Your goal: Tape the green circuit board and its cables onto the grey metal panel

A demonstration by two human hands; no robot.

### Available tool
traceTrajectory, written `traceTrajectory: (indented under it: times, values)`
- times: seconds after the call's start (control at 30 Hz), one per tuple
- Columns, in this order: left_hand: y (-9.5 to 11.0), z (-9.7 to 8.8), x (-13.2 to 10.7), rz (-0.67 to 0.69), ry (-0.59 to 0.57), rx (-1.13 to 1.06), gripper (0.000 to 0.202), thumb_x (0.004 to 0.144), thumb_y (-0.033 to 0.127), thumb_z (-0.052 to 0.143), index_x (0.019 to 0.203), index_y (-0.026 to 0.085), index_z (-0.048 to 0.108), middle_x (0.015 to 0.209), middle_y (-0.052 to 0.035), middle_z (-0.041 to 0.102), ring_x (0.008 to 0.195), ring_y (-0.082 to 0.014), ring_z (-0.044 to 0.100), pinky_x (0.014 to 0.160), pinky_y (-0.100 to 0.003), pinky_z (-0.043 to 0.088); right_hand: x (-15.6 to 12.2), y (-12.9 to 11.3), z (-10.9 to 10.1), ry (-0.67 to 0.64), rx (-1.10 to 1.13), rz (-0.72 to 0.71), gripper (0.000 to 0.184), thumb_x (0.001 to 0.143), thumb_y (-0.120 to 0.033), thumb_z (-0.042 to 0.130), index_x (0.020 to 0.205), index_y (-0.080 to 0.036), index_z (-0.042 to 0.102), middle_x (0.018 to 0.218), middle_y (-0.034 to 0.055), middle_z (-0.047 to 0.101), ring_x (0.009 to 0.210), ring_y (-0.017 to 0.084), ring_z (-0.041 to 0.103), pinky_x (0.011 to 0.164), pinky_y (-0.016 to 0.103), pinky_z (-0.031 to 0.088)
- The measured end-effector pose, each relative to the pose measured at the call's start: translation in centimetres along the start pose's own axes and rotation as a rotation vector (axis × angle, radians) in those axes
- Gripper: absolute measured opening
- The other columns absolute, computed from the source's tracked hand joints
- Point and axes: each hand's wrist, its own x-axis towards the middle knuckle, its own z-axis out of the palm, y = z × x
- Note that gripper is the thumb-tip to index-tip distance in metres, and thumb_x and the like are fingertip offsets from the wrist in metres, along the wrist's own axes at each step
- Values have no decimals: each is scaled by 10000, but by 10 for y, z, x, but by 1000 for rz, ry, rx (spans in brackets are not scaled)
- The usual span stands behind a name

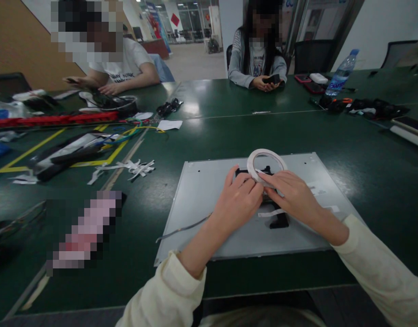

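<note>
One roll of white tape [253, 167] is up in our hands, tilted on edge over the middle of the pale panel [202, 200]. Our right hand [293, 195] has its fingers clamped on the roll's lower rim; our left hand [238, 202] has its fingers bunched together right beside them, but we can't tell if they're pinching a loose end, as the knuckles hide it.

To do this well, we'd grip firmly w/ the right, let the ring turn freely & draw any length out slow and straight, so it doesn't twist or fold on itself. Min. touch on the sticky side, pref. just the very tip.

Below our hands there's a black bracket [279, 221] w/ a pale strip [272, 213] by it; we'd lift our wrists clear of both. Same w/ the grey cable [183, 228] beside our left forearm.

The panel lies flat on the green surface [212, 136] & might slide, so no leaning. Over left, white scraps [139, 169] lie well apart, incl. some crossed in a heap.
</note>
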Motion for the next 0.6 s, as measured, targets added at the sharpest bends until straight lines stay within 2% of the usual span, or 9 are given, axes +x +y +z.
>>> traceTrajectory:
  times: [0.2, 0.33, 0.5, 0.6]
  values:
    - [4, -1, 0, -86, 124, -35, 199, 853, 156, 485, 705, 180, 615, 735, -38, 659, 802, -182, 549, 940, -417, 380, 2, -8, 1, 50, 40, -3, 339, 920, -178, 439, 1233, -127, 560, 1037, 116, 667, 912, 198, 609, 837, 389, 491]
    - [6, 0, 1, -151, 165, -102, 232, 833, 162, 494, 612, 182, 562, 657, -22, 640, 759, -175, 547, 838, -374, 401, 3, -13, 2, 90, 57, 15, 323, 909, -165, 463, 1209, -122, 576, 1007, 113, 674, 905, 202, 610, 819, 380, 498]
    - [8, 0, 2, -291, 248, -311, 177, 756, 125, 522, 589, 177, 547, 604, 2, 605, 719, -161, 559, 732, -330, 402, 5, -18, -1, 159, 98, 40, 300, 895, -170, 500, 1175, -128, 599, 1002, 106, 680, 905, 194, 621, 816, 363, 505]
    - [8, -5, 5, -345, 252, -497, 153, 728, 110, 529, 593, 177, 559, 583, 17, 589, 675, -145, 551, 692, -302, 415, 6, -19, -4, 197, 152, 78, 294, 890, -186, 518, 1166, -149, 612, 979, 90, 689, 875, 180, 633, 803, 346, 510]
